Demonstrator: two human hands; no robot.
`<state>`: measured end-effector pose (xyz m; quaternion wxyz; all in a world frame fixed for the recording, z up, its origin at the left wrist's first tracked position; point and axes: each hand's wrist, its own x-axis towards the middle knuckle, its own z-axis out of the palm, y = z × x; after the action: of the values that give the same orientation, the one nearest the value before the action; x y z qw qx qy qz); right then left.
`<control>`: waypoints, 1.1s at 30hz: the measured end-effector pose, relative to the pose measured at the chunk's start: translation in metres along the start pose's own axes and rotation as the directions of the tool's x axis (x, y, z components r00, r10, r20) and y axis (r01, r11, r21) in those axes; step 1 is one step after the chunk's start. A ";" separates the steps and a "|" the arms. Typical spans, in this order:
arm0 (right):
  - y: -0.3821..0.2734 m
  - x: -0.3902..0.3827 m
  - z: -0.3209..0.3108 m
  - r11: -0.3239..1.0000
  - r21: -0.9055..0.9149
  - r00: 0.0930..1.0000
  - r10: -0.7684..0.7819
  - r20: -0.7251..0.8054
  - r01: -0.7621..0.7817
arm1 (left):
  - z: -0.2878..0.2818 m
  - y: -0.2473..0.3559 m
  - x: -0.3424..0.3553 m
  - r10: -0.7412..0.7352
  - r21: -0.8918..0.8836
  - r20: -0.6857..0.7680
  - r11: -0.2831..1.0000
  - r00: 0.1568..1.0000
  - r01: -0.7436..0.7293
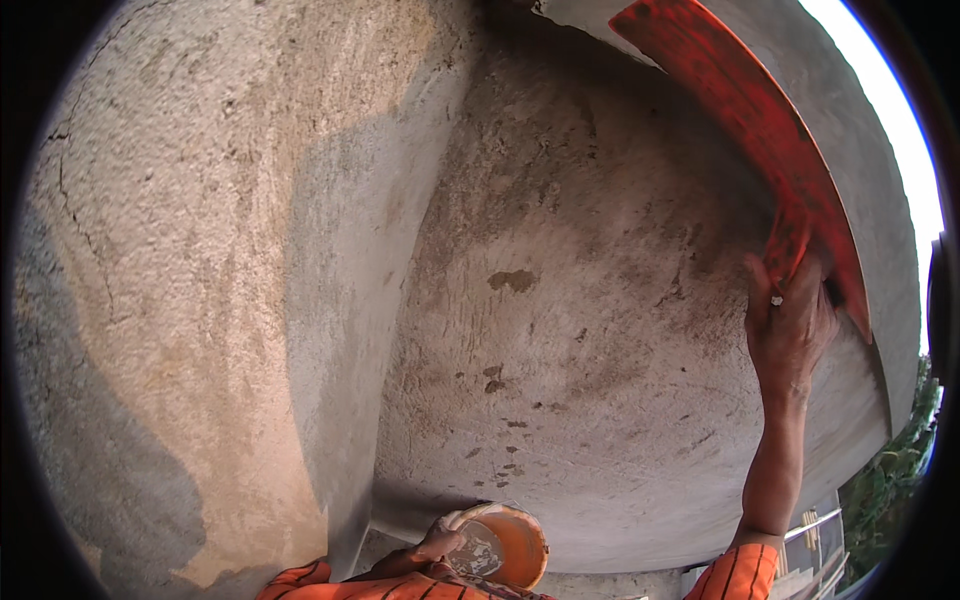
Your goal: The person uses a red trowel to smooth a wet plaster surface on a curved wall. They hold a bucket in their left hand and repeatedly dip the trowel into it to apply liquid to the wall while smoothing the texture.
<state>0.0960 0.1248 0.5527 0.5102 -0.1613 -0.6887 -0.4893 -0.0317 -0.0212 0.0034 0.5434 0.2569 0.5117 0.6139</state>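
Note:
My right hand (790, 325) is wrapped round the handle of a long red plastering float (750, 110), raised at the upper right. The float's blade lies along the outer edge of the rough grey plastered wall (590, 330); whether it touches the surface I cannot tell. Low in the middle, my left hand (440, 540) grips the rim of an orange bucket (525, 545). Some greyish wet mix (480, 552) shows inside the bucket.
A second wall (220, 250), cracked at its left side, meets the plastered one in an inner corner. Dark damp patches (512, 280) mark the plaster. Beyond the edge at the lower right are green foliage (890, 490) and pale rails (815, 525).

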 end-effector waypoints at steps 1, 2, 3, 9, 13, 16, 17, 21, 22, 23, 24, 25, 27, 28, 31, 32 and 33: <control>0.002 0.002 0.001 0.999 -0.021 1.000 -0.026 -0.011 0.026 | 0.001 -0.001 0.000 0.022 0.000 -0.007 1.000 1.000 -0.022; 0.003 0.003 0.001 0.998 -0.045 0.999 -0.051 -0.020 0.050 | 0.000 -0.001 0.000 0.042 0.003 -0.013 0.999 0.999 -0.042; 0.003 0.006 -0.001 0.997 -0.050 0.999 -0.050 -0.002 0.050 | -0.001 0.000 0.001 0.019 0.031 -0.003 0.999 1.000 -0.019; -0.002 0.016 0.000 0.998 -0.049 0.999 -0.045 -0.023 0.044 | -0.007 -0.004 0.005 0.014 0.055 0.024 0.998 1.000 -0.015; -0.002 0.015 0.006 0.999 -0.023 0.999 -0.035 -0.040 0.034 | -0.003 0.003 0.000 -0.010 0.008 0.026 1.000 1.000 0.010; -0.006 0.019 0.006 0.999 -0.011 0.999 -0.032 -0.043 0.032 | -0.002 0.002 0.001 0.011 0.033 0.000 0.999 1.000 -0.011; -0.007 0.019 0.006 0.999 -0.010 0.999 -0.031 -0.041 0.031 | -0.002 0.002 0.001 0.020 0.048 -0.011 0.999 1.000 -0.020; -0.006 0.020 0.006 0.999 -0.027 0.999 -0.038 -0.032 0.038 | -0.001 0.005 0.000 -0.039 0.027 -0.002 0.999 0.999 0.039; -0.005 0.020 0.006 0.999 -0.034 0.999 -0.041 -0.027 0.040 | -0.001 0.006 -0.001 -0.054 0.023 0.001 0.998 0.999 0.054; -0.004 0.020 0.006 0.998 -0.038 0.999 -0.045 -0.023 0.044 | -0.001 0.008 -0.001 -0.069 0.018 0.003 0.997 0.998 0.069; -0.004 0.019 0.005 0.999 -0.045 1.000 -0.028 0.000 0.028 | -0.001 0.009 -0.001 -0.049 0.045 0.004 0.998 0.999 0.048; -0.003 0.019 0.004 0.999 -0.052 1.000 -0.011 0.023 0.012 | -0.001 0.010 -0.001 -0.028 0.072 0.007 0.997 1.000 0.027; -0.001 0.017 0.003 0.998 -0.068 1.000 -0.018 0.018 0.019 | -0.001 0.009 -0.001 0.001 0.074 0.015 0.997 1.000 -0.002; 0.000 0.016 0.003 0.996 -0.080 0.999 -0.041 -0.008 0.041 | -0.002 0.005 0.000 0.008 0.052 0.022 0.999 1.000 -0.009; 0.003 0.013 0.003 0.994 -0.095 0.999 -0.047 -0.007 0.046 | 0.001 0.012 -0.003 0.001 0.055 0.008 0.998 1.000 -0.001; 0.003 0.012 0.002 0.994 -0.100 0.999 -0.037 0.006 0.038 | 0.001 0.015 -0.004 -0.005 0.070 0.000 0.998 1.000 0.005; 0.005 0.010 0.001 0.995 -0.094 0.999 -0.043 -0.004 0.043 | -0.001 0.008 -0.002 0.009 0.058 0.005 0.998 1.000 -0.009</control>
<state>0.0948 0.1254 0.5642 0.4934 -0.1689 -0.6667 -0.5325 -0.0351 -0.0221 0.0111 0.5340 0.2764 0.5270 0.6006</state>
